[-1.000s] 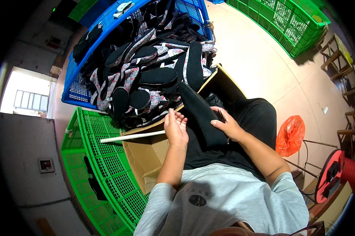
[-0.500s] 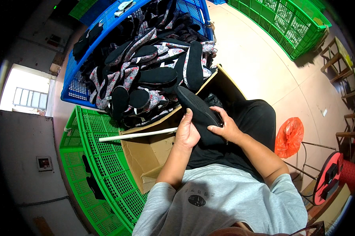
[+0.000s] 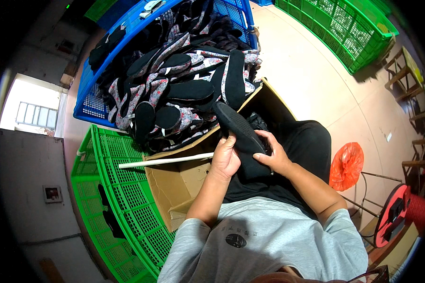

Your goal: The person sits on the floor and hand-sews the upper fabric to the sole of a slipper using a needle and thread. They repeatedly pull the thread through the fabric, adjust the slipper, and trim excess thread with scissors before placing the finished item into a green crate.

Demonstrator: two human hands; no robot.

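Between my two hands, over my lap, is a black shoe (image 3: 236,121) with its dark textured sole partly turned up and its toe pointing to the upper left. My left hand (image 3: 226,158) is closed on its left side, thumb up along the edge. Gripping the right side, my right hand (image 3: 276,154) has its thumb pressed on the black fabric and its fingers around the far edge. Beyond the shoe, many floral-lined black slippers (image 3: 189,91) are heaped in a blue plastic crate (image 3: 87,104).
An open cardboard box (image 3: 163,181) stands by my left arm, a white rod (image 3: 163,162) across it. Left of it is a green crate (image 3: 141,214). A red plastic bag (image 3: 346,166) and a red spool (image 3: 394,212) are at right; another green crate (image 3: 335,35) stands far right.
The shoe has tilted slightly in my hands, so its sole looks narrower. My hands have shifted only a little and keep hold of it.
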